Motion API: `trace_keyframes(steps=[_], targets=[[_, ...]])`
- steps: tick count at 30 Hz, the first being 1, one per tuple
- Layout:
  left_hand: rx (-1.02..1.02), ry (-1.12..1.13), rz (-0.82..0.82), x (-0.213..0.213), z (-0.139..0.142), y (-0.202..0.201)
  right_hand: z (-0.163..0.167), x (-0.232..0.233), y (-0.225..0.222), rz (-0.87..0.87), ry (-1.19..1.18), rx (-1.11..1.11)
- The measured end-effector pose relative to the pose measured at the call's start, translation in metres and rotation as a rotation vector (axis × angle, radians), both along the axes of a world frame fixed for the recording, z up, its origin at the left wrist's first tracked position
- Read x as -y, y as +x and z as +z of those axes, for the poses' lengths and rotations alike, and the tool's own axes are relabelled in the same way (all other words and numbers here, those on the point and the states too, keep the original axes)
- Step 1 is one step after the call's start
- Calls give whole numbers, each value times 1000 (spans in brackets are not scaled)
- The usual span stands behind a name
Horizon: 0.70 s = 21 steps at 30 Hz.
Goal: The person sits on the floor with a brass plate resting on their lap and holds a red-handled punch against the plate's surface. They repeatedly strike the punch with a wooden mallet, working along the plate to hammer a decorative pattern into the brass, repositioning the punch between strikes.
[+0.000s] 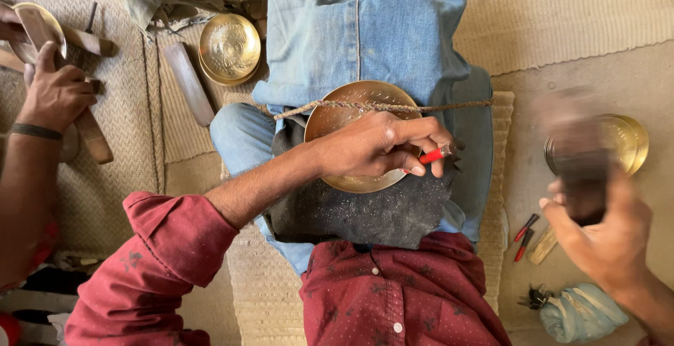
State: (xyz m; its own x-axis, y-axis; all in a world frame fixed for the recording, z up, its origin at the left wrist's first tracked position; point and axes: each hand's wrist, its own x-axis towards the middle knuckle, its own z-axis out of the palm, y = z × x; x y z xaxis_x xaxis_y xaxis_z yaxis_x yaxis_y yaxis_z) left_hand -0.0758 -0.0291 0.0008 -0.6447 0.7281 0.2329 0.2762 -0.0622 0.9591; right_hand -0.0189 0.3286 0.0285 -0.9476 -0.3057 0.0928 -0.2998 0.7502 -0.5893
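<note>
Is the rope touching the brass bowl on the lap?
Touching. In the head view the rope lies straight across the rim of the brass bowl, with no gap visible.

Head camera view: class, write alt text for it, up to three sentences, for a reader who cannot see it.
A person's left hand presses a red-handled tool against a brass plate resting on dark cloth on their lap, under a taut rope. Their right hand swings a blurred dark mallet. At left, another person's hand rests on wooden tools.

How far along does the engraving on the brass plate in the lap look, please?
Done: a patterned band shows along the brass plate's far rim. In hand: the left hand sets a red-handled tool on it; the right hand swings a blurred dark object. Left: the plain centre.
</note>
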Motion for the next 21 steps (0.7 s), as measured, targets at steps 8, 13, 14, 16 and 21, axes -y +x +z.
trace_keyframes(steps=[8, 13, 14, 16, 21], targets=[[23, -63, 85, -1, 0, 1, -9, 6, -8, 182, 213, -181], [-5, -45, 85, -1, 1, -1, -26, -24, -5, 120, 289, -338], [-19, -62, 83, -2, 2, 1, -27, -31, -2, 103, 256, -367], [-23, -78, 87, -1, 2, 2, -28, -41, 3, 54, 38, -257], [-50, -61, 81, -2, 2, 1, -23, -27, 4, -85, -51, 25]])
